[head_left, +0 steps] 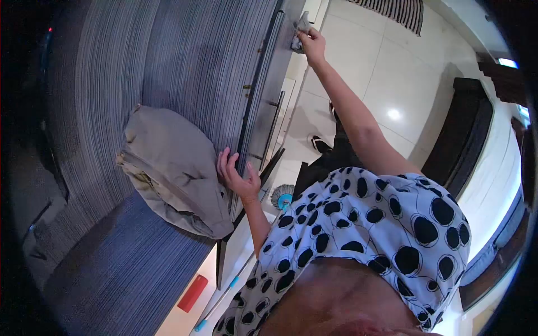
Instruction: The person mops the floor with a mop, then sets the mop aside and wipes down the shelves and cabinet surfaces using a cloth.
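Note:
My right hand (311, 45), at the end of an outstretched arm, is closed on a crumpled grey cloth (300, 35). The cloth lies against the far end of a grey wood-grain cabinet panel (280, 61). My left hand (241, 178) has its fingers spread and holds nothing. It rests by the panel's near edge, beside a beige-grey fabric bag or folded garment (174, 168); whether the fingertips touch the fabric I cannot tell. This bundle sits on the dark striped wood surface (123, 246).
A dark handle (274, 120) runs along the cabinet front. Below are a round mop head (283, 196) with a teal centre, a blue-and-white pole (224, 297) and a red object (193, 294). A dark bench (459, 129) and striped rug (398, 11) are on the tiled floor (392, 73).

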Motion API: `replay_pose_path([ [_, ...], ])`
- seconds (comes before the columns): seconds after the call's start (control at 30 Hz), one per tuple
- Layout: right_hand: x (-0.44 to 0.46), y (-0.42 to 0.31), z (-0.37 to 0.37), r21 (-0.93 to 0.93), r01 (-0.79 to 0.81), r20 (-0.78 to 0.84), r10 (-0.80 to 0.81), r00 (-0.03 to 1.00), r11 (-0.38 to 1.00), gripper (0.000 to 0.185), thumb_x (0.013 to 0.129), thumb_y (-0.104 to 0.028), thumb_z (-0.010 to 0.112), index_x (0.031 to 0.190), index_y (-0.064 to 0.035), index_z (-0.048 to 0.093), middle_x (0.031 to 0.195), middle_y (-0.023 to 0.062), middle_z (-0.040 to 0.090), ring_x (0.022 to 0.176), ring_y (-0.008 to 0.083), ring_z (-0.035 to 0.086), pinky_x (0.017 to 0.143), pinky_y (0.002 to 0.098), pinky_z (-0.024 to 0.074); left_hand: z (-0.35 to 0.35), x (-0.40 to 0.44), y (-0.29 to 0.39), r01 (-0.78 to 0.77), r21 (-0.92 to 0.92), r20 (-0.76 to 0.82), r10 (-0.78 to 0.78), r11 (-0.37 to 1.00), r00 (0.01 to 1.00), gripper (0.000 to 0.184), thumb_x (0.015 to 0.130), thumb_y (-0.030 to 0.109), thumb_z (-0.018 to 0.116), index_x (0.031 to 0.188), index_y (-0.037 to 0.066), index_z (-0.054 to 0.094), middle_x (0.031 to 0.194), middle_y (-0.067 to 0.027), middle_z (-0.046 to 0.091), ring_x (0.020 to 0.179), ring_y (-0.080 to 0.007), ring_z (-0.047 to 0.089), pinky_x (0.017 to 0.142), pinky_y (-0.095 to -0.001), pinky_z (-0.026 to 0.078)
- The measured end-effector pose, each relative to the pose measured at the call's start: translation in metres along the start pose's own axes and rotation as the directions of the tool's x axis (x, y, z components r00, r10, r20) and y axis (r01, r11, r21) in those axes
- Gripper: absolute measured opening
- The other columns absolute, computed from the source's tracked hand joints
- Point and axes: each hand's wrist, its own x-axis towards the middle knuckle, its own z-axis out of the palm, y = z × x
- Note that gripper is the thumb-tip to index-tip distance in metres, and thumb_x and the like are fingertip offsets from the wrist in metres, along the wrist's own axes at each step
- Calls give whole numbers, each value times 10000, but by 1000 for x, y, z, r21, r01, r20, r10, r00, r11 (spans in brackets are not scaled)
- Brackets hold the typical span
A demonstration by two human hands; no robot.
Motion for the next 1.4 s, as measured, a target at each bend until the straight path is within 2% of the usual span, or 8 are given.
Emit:
replay_pose_path([
  [0.47, -249, 20, 2, -259, -368, 357, 443, 822, 893, 116, 669, -10, 602, 780, -28, 572, 656, 13, 556, 582, 79, 509, 516, 239, 418, 9, 29, 3, -97, 3, -25, 98, 995, 995, 300, 715, 166, 558, 984, 40, 522, 1144, -145, 518, 1078, -366, 442, 931, -469, 330],
  [0.6, -251, 34, 14, -102, -521, 343, 521, 781, 848, 143, 664, -5, 616, 794, -18, 556, 671, 22, 568, 642, 93, 540, 565, 233, 435, 17, 45, 6, -138, -16, -36, 137, 990, 990, 295, 706, 153, 567, 978, 44, 524, 1142, -144, 519, 1083, -367, 440, 931, -469, 330],
  [0.67, -211, 25, 17, 327, -420, 179, 381, 907, 846, 164, 672, -29, 649, 796, -10, 544, 661, 15, 545, 640, 95, 526, 562, 231, 427, 24, 59, 7, -180, -28, -27, 179, 983, 983, 297, 703, 137, 575, 977, 38, 519, 1133, -154, 521, 1071, -362, 448, 939, -468, 320],
  [0.73, -147, 16, 15, 15, -325, 104, 322, 941, 946, 130, 694, -47, 646, 755, -19, 535, 665, 8, 526, 645, 87, 504, 559, 233, 414, 30, 65, 10, -185, -41, -24, 185, 982, 983, 300, 690, 115, 580, 973, 38, 518, 1129, -153, 524, 1064, -362, 451, 939, -468, 320],
  [0.8, -96, 45, 27, 326, -244, 123, 215, 969, 913, 92, 729, -76, 619, 719, -26, 543, 676, -9, 531, 621, 68, 473, 541, 232, 388, 34, 69, 14, -206, -63, -38, 204, 977, 978, 298, 686, 108, 579, 970, 41, 518, 1130, -147, 525, 1064, -363, 452, 939, -467, 321],
  [1.13, -196, 26, 11, -101, -415, 414, 417, 809, 904, 67, 707, -69, 660, 741, -39, 611, 635, -48, 540, 594, 41, 466, 526, 212, 374, 35, 79, 11, -221, -81, -23, 219, 972, 975, 299, 669, 103, 578, 957, 46, 525, 1135, -150, 526, 1066, -364, 453, 940, -462, 320],
  [1.27, -118, 40, 20, 54, -220, 136, 211, 968, 974, 67, 725, -65, 643, 774, -23, 625, 681, -22, 566, 606, 64, 481, 541, 214, 380, 37, 81, 16, -219, -115, -31, 217, 969, 976, 308, 666, 117, 581, 963, 62, 523, 1146, -127, 519, 1085, -359, 444, 939, -459, 319],
  [1.4, -120, 48, 23, 204, -266, 119, 246, 962, 942, 64, 742, -52, 621, 796, -28, 597, 684, -26, 544, 590, 46, 447, 525, 203, 361, 38, 84, 18, -205, -167, -43, 201, 964, 979, 288, 669, 108, 573, 952, 72, 529, 1158, -115, 513, 1097, -352, 439, 940, -454, 317],
])
